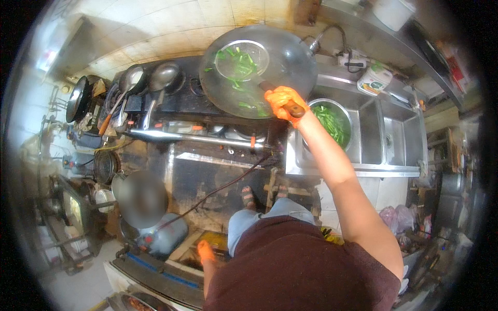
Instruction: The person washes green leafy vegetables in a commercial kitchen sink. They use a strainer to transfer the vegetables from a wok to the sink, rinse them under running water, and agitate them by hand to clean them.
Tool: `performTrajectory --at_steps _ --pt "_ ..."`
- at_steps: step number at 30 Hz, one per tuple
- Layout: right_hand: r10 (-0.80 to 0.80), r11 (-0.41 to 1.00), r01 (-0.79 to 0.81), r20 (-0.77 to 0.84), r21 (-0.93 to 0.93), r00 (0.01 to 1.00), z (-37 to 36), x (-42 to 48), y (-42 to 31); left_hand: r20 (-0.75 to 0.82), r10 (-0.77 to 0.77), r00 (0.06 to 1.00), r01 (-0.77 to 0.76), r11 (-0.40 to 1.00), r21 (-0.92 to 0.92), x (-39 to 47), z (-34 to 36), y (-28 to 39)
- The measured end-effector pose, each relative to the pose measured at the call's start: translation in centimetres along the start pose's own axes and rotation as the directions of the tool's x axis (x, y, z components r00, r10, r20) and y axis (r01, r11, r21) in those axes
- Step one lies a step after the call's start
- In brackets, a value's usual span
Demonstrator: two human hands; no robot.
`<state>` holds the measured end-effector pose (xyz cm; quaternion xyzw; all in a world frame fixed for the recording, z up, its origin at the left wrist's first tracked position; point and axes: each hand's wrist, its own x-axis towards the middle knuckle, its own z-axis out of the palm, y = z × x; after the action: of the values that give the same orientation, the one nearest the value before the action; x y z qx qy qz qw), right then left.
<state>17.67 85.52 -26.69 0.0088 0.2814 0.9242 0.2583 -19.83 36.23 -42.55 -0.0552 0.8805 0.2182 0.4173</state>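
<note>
My right hand, in an orange glove, grips the wooden handle of a round mesh strainer. The strainer is in the near-left part of a large wok, with cut green leaf vegetables in and around it. More green pieces show lower in the wok. Beside the wok, partly hidden by my forearm, a metal bowl holds cut greens. My left hand, also gloved in orange, hangs low at my left side; its fingers are too small to make out clearly.
A steel double sink adjoins the wok on the right, with a white plastic jug behind it. Ladles rest on the black stove to the left. A dark hose runs across the floor to a gas cylinder.
</note>
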Motion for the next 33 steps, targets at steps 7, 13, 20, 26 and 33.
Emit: performTrajectory --at_steps 7,13,20,26,33 --pt "-0.73 0.304 -0.02 -0.247 -0.952 0.637 1.2 -7.2 3.2 0.006 0.317 0.949 -0.314 0.943 -0.114 2.4 -0.8 -1.6" --pt "-0.487 0.524 -0.181 -0.467 -0.832 0.738 1.5 -13.9 0.8 0.155 0.039 0.987 -0.029 0.998 -0.063 5.2 -0.9 -8.8" --pt "-0.342 0.707 -0.117 -0.482 -0.697 0.806 1.5 -13.4 4.3 0.214 -0.025 0.977 0.039 0.997 -0.06 4.2 -0.9 -10.0" --pt "0.057 0.998 -0.057 -0.124 0.004 0.991 0.1 -11.9 7.5 0.149 0.067 0.987 -0.053 0.994 -0.096 4.1 0.1 -4.7" --pt "0.085 0.958 -0.051 -0.112 0.281 0.99 2.6 -8.3 6.0 0.078 0.155 0.985 -0.143 0.979 -0.142 4.5 0.4 -3.3"
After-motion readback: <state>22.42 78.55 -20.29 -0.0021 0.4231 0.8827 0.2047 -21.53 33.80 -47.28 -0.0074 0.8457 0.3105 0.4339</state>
